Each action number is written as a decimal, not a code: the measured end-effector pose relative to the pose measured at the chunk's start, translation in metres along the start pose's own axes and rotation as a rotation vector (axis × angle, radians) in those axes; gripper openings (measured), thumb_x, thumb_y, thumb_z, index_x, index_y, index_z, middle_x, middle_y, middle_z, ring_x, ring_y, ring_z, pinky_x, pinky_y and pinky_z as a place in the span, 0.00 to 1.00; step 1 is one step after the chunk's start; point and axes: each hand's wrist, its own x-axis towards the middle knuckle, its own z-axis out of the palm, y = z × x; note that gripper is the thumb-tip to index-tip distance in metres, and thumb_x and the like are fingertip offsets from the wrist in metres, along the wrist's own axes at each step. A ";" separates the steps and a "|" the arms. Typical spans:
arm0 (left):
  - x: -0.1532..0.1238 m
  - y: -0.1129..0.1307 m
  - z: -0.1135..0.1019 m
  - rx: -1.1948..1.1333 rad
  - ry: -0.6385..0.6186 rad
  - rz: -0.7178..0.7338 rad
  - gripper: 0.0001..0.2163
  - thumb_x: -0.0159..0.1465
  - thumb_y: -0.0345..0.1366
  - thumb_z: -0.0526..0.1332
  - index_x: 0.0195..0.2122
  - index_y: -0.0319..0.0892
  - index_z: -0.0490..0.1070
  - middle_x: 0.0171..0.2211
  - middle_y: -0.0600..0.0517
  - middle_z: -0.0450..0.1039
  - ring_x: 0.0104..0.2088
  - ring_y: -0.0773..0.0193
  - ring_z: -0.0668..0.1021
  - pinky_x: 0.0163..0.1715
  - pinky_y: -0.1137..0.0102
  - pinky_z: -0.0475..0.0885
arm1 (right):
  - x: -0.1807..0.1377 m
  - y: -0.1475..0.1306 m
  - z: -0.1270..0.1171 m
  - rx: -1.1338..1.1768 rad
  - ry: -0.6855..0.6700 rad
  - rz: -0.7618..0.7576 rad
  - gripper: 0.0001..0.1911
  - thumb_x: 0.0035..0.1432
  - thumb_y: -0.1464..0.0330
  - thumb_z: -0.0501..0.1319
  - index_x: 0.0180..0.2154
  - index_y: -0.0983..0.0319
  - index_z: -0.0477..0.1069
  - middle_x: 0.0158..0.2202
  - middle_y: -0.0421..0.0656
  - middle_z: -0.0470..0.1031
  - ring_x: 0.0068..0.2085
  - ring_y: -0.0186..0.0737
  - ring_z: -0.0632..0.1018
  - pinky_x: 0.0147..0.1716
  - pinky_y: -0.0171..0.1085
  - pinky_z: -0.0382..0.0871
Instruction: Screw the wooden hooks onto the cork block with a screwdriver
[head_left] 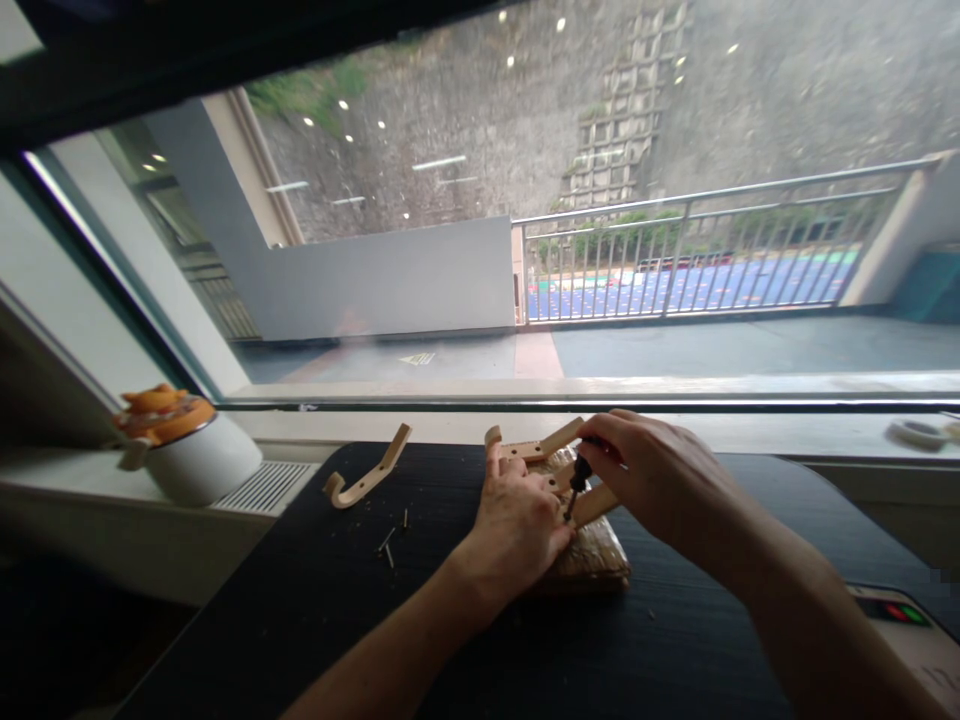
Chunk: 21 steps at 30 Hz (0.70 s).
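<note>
My right hand (641, 462) grips a small black screwdriver (580, 470) from above, its shaft pointing down at a wooden hook on a brown wooden board (596, 562). With fingers bent, my left hand (516, 515) holds that hook down against the board, covering much of it. Another light wooden hook (525, 451) with dark holes lies across the board's far end. To the left, a loose curved wooden hook (369, 487) rests on the black table. Several small screws (388, 546) lie between it and my left forearm.
The black table (300, 610) stands against a windowsill under a large window. On the sill at left is a white pot (199, 462) with an orange animal-shaped lid, by a vent grille (268, 487). A phone-like device (900, 625) lies at the right edge, and a roll of tape (916, 433) sits behind it.
</note>
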 end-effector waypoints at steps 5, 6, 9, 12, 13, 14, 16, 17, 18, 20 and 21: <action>0.001 0.000 0.000 0.015 0.012 0.007 0.10 0.60 0.43 0.62 0.28 0.43 0.76 0.33 0.51 0.77 0.46 0.51 0.71 0.61 0.46 0.42 | 0.002 -0.003 0.004 0.027 0.021 -0.009 0.11 0.61 0.70 0.53 0.39 0.60 0.74 0.34 0.43 0.75 0.31 0.38 0.74 0.29 0.35 0.58; 0.001 -0.001 0.000 0.015 0.016 0.010 0.10 0.60 0.43 0.62 0.28 0.43 0.76 0.33 0.51 0.77 0.45 0.51 0.72 0.61 0.46 0.43 | 0.002 -0.005 0.006 0.058 0.025 -0.037 0.12 0.61 0.71 0.53 0.41 0.60 0.74 0.35 0.43 0.75 0.31 0.37 0.74 0.29 0.34 0.58; 0.001 -0.001 0.001 0.020 0.031 0.023 0.11 0.60 0.43 0.62 0.28 0.43 0.77 0.32 0.51 0.76 0.45 0.52 0.72 0.60 0.46 0.45 | 0.001 -0.012 0.008 0.130 0.004 -0.130 0.14 0.61 0.73 0.53 0.45 0.59 0.74 0.38 0.42 0.76 0.35 0.38 0.75 0.31 0.33 0.60; 0.001 -0.002 0.002 0.039 0.058 0.038 0.12 0.61 0.44 0.60 0.30 0.43 0.78 0.32 0.49 0.76 0.47 0.50 0.71 0.60 0.45 0.46 | -0.001 -0.015 0.007 0.152 -0.025 -0.172 0.15 0.62 0.74 0.51 0.45 0.59 0.74 0.38 0.43 0.76 0.37 0.39 0.75 0.33 0.34 0.61; 0.001 -0.002 0.002 0.042 0.061 0.040 0.12 0.62 0.44 0.60 0.30 0.43 0.78 0.32 0.49 0.76 0.47 0.50 0.71 0.60 0.45 0.46 | -0.001 -0.015 0.006 0.156 -0.029 -0.179 0.15 0.62 0.74 0.51 0.44 0.60 0.74 0.38 0.43 0.76 0.37 0.39 0.75 0.33 0.34 0.61; 0.000 -0.002 0.002 0.041 0.059 0.038 0.12 0.62 0.44 0.60 0.30 0.43 0.78 0.32 0.49 0.76 0.46 0.50 0.71 0.60 0.45 0.46 | -0.001 -0.015 0.005 0.161 -0.028 -0.184 0.16 0.62 0.74 0.50 0.44 0.60 0.74 0.38 0.44 0.76 0.37 0.39 0.75 0.33 0.34 0.61; 0.000 -0.002 0.003 0.033 0.040 0.029 0.11 0.61 0.44 0.61 0.29 0.44 0.78 0.31 0.50 0.76 0.44 0.51 0.72 0.60 0.45 0.46 | -0.001 -0.012 0.003 0.165 -0.024 -0.188 0.16 0.62 0.74 0.50 0.44 0.61 0.74 0.37 0.45 0.76 0.37 0.39 0.76 0.33 0.34 0.61; 0.000 -0.002 0.003 0.028 0.034 0.023 0.11 0.61 0.44 0.62 0.29 0.44 0.78 0.31 0.50 0.76 0.44 0.52 0.72 0.60 0.45 0.46 | -0.001 -0.011 0.003 0.165 -0.022 -0.186 0.15 0.62 0.74 0.50 0.43 0.61 0.74 0.36 0.45 0.76 0.36 0.39 0.75 0.32 0.33 0.61; 0.000 -0.002 0.003 0.023 0.030 0.021 0.11 0.60 0.44 0.62 0.28 0.44 0.77 0.31 0.50 0.76 0.44 0.52 0.72 0.60 0.45 0.46 | -0.001 -0.009 0.003 0.165 -0.022 -0.182 0.15 0.62 0.74 0.50 0.43 0.61 0.74 0.35 0.45 0.76 0.34 0.38 0.75 0.31 0.33 0.60; 0.000 -0.002 0.003 0.014 0.029 0.022 0.10 0.60 0.44 0.62 0.29 0.44 0.77 0.31 0.50 0.76 0.44 0.51 0.71 0.60 0.45 0.45 | 0.000 -0.007 0.003 0.160 -0.027 -0.167 0.14 0.61 0.74 0.50 0.40 0.61 0.74 0.32 0.43 0.76 0.32 0.37 0.75 0.29 0.33 0.59; -0.001 -0.003 0.003 0.009 0.032 0.024 0.10 0.60 0.43 0.62 0.30 0.44 0.77 0.32 0.50 0.76 0.44 0.51 0.71 0.60 0.45 0.45 | 0.000 -0.006 0.003 0.156 -0.029 -0.157 0.14 0.61 0.74 0.50 0.38 0.61 0.74 0.31 0.43 0.75 0.30 0.37 0.74 0.28 0.33 0.58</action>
